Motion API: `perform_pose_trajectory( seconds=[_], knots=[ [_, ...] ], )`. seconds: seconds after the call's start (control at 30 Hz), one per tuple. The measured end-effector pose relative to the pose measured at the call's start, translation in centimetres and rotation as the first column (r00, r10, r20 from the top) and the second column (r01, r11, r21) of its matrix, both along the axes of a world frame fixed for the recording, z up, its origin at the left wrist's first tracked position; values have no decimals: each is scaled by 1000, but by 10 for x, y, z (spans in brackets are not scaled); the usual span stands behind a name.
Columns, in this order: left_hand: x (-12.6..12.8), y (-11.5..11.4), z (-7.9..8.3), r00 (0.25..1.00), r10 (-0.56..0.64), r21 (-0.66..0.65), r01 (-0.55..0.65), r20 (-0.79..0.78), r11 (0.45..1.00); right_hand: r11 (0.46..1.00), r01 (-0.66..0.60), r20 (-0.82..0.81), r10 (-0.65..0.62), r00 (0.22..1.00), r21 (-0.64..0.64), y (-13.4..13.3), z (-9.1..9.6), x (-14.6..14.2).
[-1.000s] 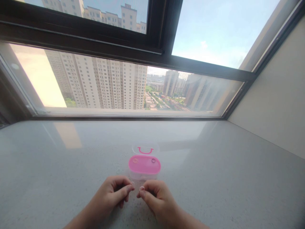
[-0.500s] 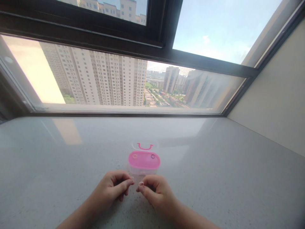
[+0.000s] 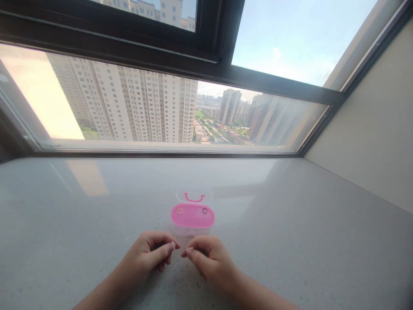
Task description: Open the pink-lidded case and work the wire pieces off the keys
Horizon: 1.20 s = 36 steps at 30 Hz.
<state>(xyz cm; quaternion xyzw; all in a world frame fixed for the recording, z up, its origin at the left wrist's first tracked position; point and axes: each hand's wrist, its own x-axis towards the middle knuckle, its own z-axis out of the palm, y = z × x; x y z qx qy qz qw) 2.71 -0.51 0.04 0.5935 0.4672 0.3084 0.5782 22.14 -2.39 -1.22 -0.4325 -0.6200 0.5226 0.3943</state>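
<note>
My left hand [image 3: 155, 252] is pinched, thumb against forefinger, on a small pale loop [image 3: 174, 244] that barely shows at the fingertips. Facing it, my right hand [image 3: 208, 258] pinches another small pale loop [image 3: 189, 248]. A narrow gap separates the two sets of fingertips. Just beyond them stands an oval clear box [image 3: 192, 231] with a pink tray [image 3: 192, 220] in its top. On the tray lie a yellowish ring [image 3: 180, 211] at left and a dark ring [image 3: 204, 211] at right. What the loops are made of cannot be made out.
A clear lid with a pink handle [image 3: 194, 199] lies behind the box. All this rests on a pale speckled sill [image 3: 274, 241]. A dark window frame [image 3: 167, 154] bounds it at the back, a white wall [image 3: 371, 129] at the right.
Both loops have tilted and show less of their openings now. The hands keep their pinches close together; the whole view has shifted slightly.
</note>
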Motion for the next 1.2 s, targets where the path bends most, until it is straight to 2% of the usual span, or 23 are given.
perform_pose_trajectory(
  seconds=[0.3,0.7,1.2],
  knots=[
    [-1,-1,0,1000,1,-10,-1,8,1000,996,-35,-80,29,996,-83,-1,-4,1],
    [-2,1,-4,1000,-12,-7,12,5,1000,998,-28,-45,26,999,-48,-1,-5,0],
    [1,1,2,998,-51,42,53,-37,998,1000,-9,23,9,1000,17,-1,-5,0]
  ],
)
